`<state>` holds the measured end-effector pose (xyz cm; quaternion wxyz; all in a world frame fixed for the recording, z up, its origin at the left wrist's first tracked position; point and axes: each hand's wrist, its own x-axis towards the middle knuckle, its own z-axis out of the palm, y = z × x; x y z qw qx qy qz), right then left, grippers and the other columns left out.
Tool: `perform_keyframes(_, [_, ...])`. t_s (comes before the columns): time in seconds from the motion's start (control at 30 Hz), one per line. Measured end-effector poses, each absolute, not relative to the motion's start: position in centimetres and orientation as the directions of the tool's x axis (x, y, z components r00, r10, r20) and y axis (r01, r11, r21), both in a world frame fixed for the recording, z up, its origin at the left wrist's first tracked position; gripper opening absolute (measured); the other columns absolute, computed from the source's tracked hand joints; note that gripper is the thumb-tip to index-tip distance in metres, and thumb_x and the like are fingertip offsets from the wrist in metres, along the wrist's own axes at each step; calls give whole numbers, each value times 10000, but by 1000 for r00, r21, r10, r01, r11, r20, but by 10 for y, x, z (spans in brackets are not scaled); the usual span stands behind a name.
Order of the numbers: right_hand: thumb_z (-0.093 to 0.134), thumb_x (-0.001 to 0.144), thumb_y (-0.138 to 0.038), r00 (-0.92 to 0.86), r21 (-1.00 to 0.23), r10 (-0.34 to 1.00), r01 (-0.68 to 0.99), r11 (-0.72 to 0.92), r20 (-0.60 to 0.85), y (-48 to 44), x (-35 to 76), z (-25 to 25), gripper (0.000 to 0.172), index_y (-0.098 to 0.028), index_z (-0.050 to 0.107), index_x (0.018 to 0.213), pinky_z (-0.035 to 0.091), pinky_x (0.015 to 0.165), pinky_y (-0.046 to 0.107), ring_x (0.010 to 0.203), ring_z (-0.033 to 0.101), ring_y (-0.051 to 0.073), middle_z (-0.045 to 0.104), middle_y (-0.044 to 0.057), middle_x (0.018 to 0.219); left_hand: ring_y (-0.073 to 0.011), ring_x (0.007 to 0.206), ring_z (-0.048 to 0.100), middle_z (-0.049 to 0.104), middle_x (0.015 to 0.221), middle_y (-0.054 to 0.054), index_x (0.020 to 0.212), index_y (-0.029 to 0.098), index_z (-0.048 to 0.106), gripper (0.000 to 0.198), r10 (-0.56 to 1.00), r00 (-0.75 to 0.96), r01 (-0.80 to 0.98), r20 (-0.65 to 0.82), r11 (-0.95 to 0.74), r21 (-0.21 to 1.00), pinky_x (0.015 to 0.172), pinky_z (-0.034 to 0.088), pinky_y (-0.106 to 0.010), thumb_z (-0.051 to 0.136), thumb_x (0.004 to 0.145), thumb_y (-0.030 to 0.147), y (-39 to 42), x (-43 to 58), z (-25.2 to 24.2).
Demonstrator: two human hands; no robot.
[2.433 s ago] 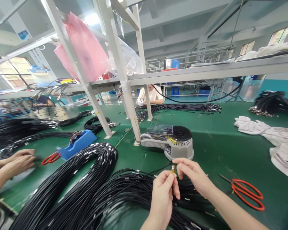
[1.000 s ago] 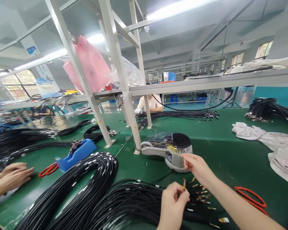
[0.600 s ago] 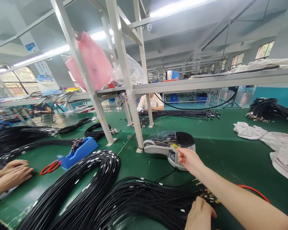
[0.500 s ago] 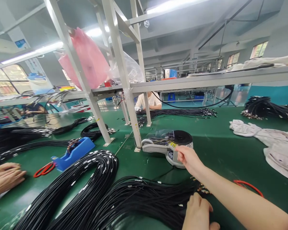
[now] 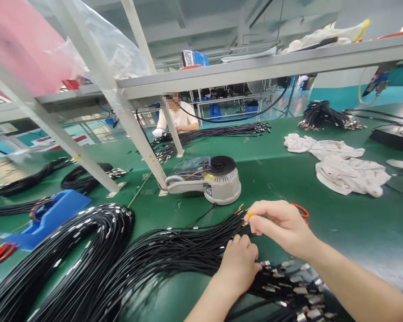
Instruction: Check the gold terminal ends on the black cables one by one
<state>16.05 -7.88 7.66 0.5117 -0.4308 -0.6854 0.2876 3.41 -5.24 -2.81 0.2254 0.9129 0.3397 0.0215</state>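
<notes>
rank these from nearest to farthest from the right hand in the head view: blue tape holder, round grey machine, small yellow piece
From the right hand:
1. Small yellow piece: pinched in that hand.
2. Round grey machine: ahead and to its left.
3. Blue tape holder: far to its left, past the cables.

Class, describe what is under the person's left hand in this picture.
Under the left hand lie thin black cables; silvery metal ends show beside it. The palm and the cables directly beneath are covered, so whether the hand grips any cannot be told.
</notes>
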Motion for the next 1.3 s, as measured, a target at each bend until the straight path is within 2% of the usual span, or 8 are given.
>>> perform_keyframes(0.2, [464,846,-252,-69,-822,873,308,479,483,-70,173,61,163,-177,569,946,437,539,252,528,525,129,571,-6,601,-215,797,504,571,825,-56,797,181,567,112,594,794,588,-129,-696,413,691,388,-327,454,801,186,-54,34,-24])
perform_keyframes(0.33, [490,833,-241,-16,-817,891,392,422,453,-59,183,55,243,-209,519,1072,444,643,275,635,562,159,621,6,702,-176,728,483,535,761,-41,775,185,511,185,797,588,493,134,-485,722,659,356,-284,343,851,168,-46,23,-20])
perform_keyframes(0.43, [488,834,-252,2,-861,923,360,359,386,-51,185,53,260,-216,493,1092,452,687,299,707,575,183,637,21,761,-130,598,426,446,645,13,745,191,463,160,899,424,322,108,-261,910,578,329,-248,365,862,239,-40,14,-12])
perform_keyframes(0.53, [515,810,-228,-63,-892,939,297,340,337,-46,178,50,290,-206,481,1098,460,690,300,731,571,184,629,26,784,-97,516,364,381,602,42,735,185,445,161,917,398,197,41,-129,972,510,296,-228,391,854,279,-37,9,-6])
perform_keyframes(0.87, [510,805,-202,-275,-978,940,-5,208,202,-30,147,49,237,-207,439,1031,414,488,232,505,495,99,541,-22,713,-61,429,379,497,561,14,765,120,549,275,871,488,-301,-50,222,928,408,288,-193,573,746,394,-36,11,-6])
perform_keyframes(0.97, [537,785,-192,-245,-964,936,15,266,254,-23,139,51,285,-214,456,1057,460,583,267,629,551,138,567,7,781,-61,410,391,506,504,20,692,122,564,312,938,344,-435,-52,209,876,394,301,-187,670,655,413,-31,11,-4])
perform_keyframes(1.1, [549,794,-249,-160,-934,933,104,342,323,-14,133,43,179,-201,531,965,455,782,341,843,562,202,587,50,853,-90,427,461,566,477,-14,617,106,594,316,997,77,-396,-21,50,917,430,367,-213,725,587,392,-21,4,-2])
perform_keyframes(1.3, [546,811,-298,-187,-960,944,23,280,271,-9,126,28,237,-220,496,1028,459,732,324,781,577,188,596,32,819,-81,371,431,561,429,-14,582,112,574,296,997,68,-300,-36,55,952,388,331,-204,709,601,375,-16,-6,-1])
